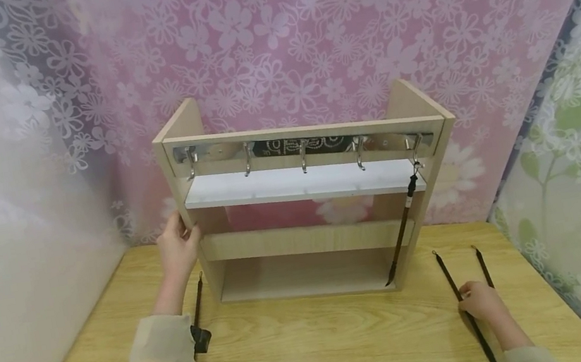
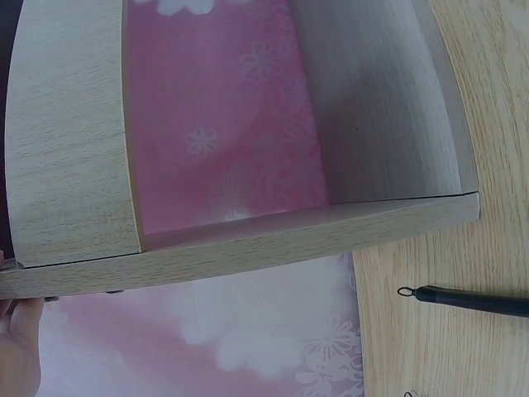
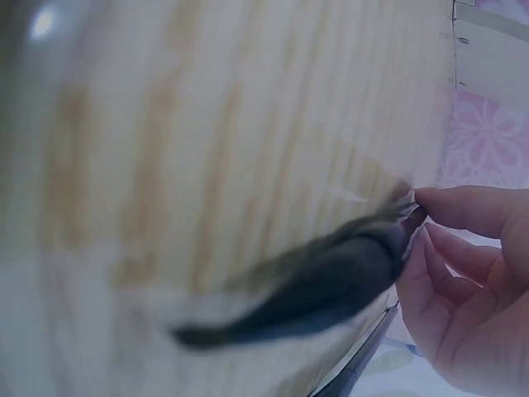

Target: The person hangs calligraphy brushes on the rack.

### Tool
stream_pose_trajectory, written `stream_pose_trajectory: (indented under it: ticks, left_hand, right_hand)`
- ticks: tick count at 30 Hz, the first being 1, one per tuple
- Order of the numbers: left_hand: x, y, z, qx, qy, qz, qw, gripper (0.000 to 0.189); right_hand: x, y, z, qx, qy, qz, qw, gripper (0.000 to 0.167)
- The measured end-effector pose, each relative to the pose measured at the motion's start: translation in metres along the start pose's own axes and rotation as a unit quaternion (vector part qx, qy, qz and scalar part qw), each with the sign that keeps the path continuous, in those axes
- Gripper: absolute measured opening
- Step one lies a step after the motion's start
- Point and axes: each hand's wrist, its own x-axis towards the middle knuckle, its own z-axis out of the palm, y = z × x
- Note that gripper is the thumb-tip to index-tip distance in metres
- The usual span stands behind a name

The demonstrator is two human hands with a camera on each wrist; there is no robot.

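- The left hand (image 1: pixel 178 241) grips the left side of the wooden shelf (image 1: pixel 308 239), thumb at the front edge.
- The right hand (image 1: pixel 482 300) pinches a dark stick (image 1: pixel 481 338) between thumb and fingers, over the table's (image 1: pixel 296 350) right part.
- Another stick (image 1: pixel 485 269) lies just beside that hand.
- A hanging stick (image 1: pixel 403 220) dangles from the shelf's rightmost hook (image 1: pixel 415 149).
- A fourth stick (image 1: pixel 197 305) lies left of the shelf.
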Motion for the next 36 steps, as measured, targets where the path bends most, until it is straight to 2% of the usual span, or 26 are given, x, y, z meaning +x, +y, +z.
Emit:
stream_pose_trajectory:
  ticks: [3, 6, 7, 10, 12, 14, 15, 16, 19, 22, 23, 24, 25, 27, 29, 31, 32, 33, 34, 36]
  left_hand:
    - [0.0, -0.004, 0.0, 0.003, 0.002, 0.003, 1.0, 0.035]
    - [0.001, -0.001, 0.0, 0.017, 0.001, -0.004, 0.9998, 0.036]
    - [-0.002, 0.016, 0.001, 0.045, 0.001, -0.012, 0.9989, 0.034]
    - [-0.002, 0.021, 0.002, 0.053, 0.003, -0.016, 0.9985, 0.035]
    - [-0.002, 0.021, 0.002, 0.055, 0.006, -0.009, 0.9984, 0.034]
    - [0.0, 0.011, 0.002, 0.044, 0.012, 0.005, 0.999, 0.034]
    - [-0.001, 0.012, 0.002, 0.032, 0.011, 0.007, 0.9994, 0.033]
    - [0.003, -0.017, 0.004, 0.01, 0.007, 0.019, 0.9997, 0.033]
    - [0.008, -0.062, 0.003, -0.027, 0.011, 0.035, 0.9989, 0.034]
    - [0.01, -0.08, 0.003, -0.025, 0.008, 0.025, 0.9994, 0.036]
    - [0.007, -0.055, 0.002, -0.009, 0.012, 0.02, 0.9997, 0.036]
    - [0.006, -0.043, 0.001, -0.006, 0.008, 0.012, 0.9999, 0.036]
    - [0.006, -0.044, 0.002, -0.02, 0.012, 0.021, 0.9995, 0.036]
    - [0.004, -0.032, 0.002, -0.009, 0.01, 0.01, 0.9999, 0.036]
    - [0.007, -0.04, 0.002, -0.017, 0.007, -0.002, 0.9998, 0.037]
    - [0.013, -0.083, 0.004, -0.034, 0.014, 0.006, 0.9993, 0.039]
    - [0.015, -0.103, 0.004, -0.012, 0.014, 0.007, 0.9998, 0.039]
    - [0.018, -0.13, 0.005, -0.01, 0.015, 0.012, 0.9998, 0.04]
    - [0.022, -0.159, 0.005, -0.004, 0.019, 0.035, 0.9992, 0.04]
    - [0.026, -0.202, 0.007, 0.011, 0.027, 0.054, 0.9981, 0.041]
  right_hand:
    - [0.0, 0.0, 0.0, -0.004, 0.0, -0.003, 1.0, 0.034]
    - [-0.001, -0.001, -0.001, -0.004, 0.004, -0.011, 0.9999, 0.034]
    - [-0.002, -0.001, -0.002, -0.005, 0.007, -0.013, 0.9999, 0.034]
    - [-0.004, -0.002, -0.003, 0.002, 0.02, -0.018, 0.9996, 0.034]
    - [-0.006, -0.005, -0.005, 0.008, 0.033, -0.018, 0.9992, 0.034]
    - [-0.008, -0.009, -0.008, 0.018, 0.049, -0.019, 0.9984, 0.034]
    - [-0.009, -0.012, -0.009, 0.022, 0.057, -0.02, 0.9979, 0.033]
    - [-0.01, -0.014, -0.011, 0.027, 0.065, -0.02, 0.9973, 0.033]
    - [-0.013, -0.021, -0.015, 0.042, 0.095, -0.026, 0.9942, 0.032]
    - [-0.017, -0.026, -0.018, 0.056, 0.128, -0.034, 0.9896, 0.032]
    - [-0.019, -0.028, -0.02, 0.062, 0.138, -0.036, 0.9878, 0.032]
    - [-0.02, -0.03, -0.021, 0.067, 0.149, -0.038, 0.9857, 0.032]
    - [-0.022, -0.031, -0.021, 0.071, 0.161, -0.039, 0.9837, 0.032]
    - [-0.025, -0.035, -0.022, 0.079, 0.179, -0.037, 0.98, 0.032]
    - [-0.029, -0.04, -0.023, 0.091, 0.191, -0.03, 0.9769, 0.033]
    - [-0.032, -0.045, -0.024, 0.1, 0.2, -0.022, 0.9745, 0.033]
    - [-0.033, -0.047, -0.024, 0.103, 0.202, -0.019, 0.9737, 0.033]
    - [-0.035, -0.049, -0.025, 0.106, 0.205, -0.015, 0.973, 0.033]
    - [-0.036, -0.051, -0.025, 0.108, 0.208, -0.013, 0.972, 0.034]
    - [-0.037, -0.055, -0.025, 0.111, 0.217, -0.012, 0.9698, 0.034]
